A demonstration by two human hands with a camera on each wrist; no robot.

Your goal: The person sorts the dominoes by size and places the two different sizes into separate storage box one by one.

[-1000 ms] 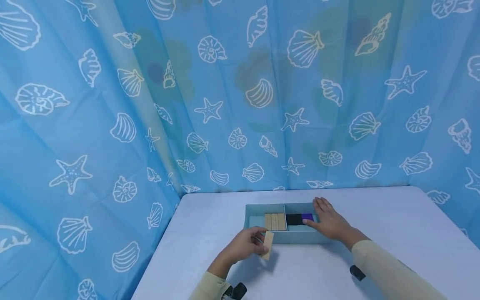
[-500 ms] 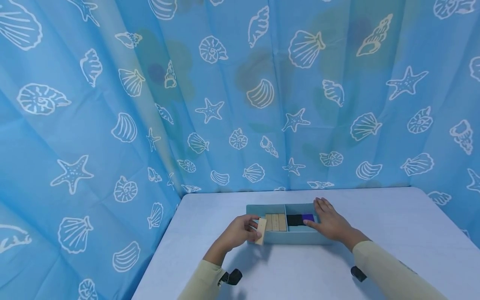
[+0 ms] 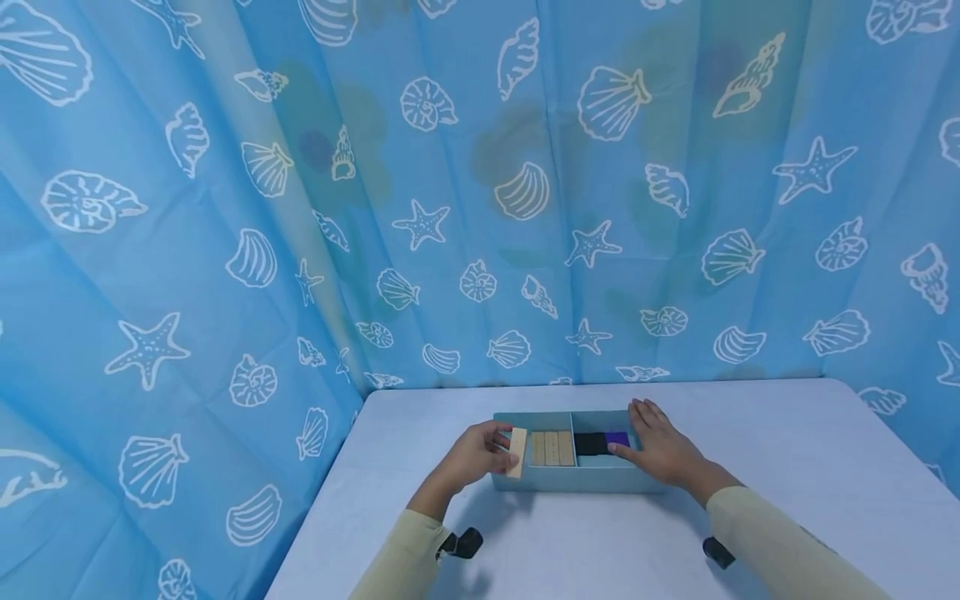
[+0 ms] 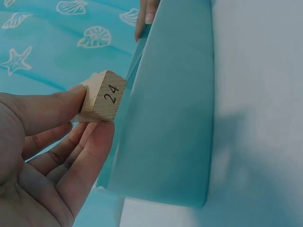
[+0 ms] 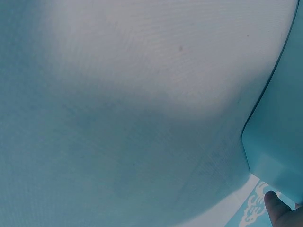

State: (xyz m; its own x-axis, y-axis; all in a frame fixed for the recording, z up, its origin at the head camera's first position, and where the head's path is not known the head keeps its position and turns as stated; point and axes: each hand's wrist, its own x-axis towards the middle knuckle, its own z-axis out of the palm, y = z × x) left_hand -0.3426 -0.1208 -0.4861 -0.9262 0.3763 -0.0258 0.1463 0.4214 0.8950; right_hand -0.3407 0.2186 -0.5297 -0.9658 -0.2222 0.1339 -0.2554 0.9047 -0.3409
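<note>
My left hand (image 3: 474, 454) pinches a pale wooden block (image 3: 517, 452) between thumb and fingers, above the left end of a teal box (image 3: 585, 479). In the left wrist view the end of the block (image 4: 111, 97) bears the number 24. A divider splits the box into two compartments. Several wooden blocks (image 3: 551, 448) lie side by side in the left one, against the divider. In the right one lie a black piece (image 3: 590, 443) and a purple piece (image 3: 617, 438). My right hand (image 3: 663, 444) rests on the box's right end, fingers straight, thumb over the inside.
The box stands on a white-covered table (image 3: 600, 550) near its far side. A blue curtain (image 3: 465, 208) with white shell and starfish prints hangs behind the table and along its left. Dark wrist cameras (image 3: 469, 543) sit under both forearms.
My left hand has carried the wooden block leftward and away from me, from in front of the box to over its left end. The right hand has stayed on the box.
</note>
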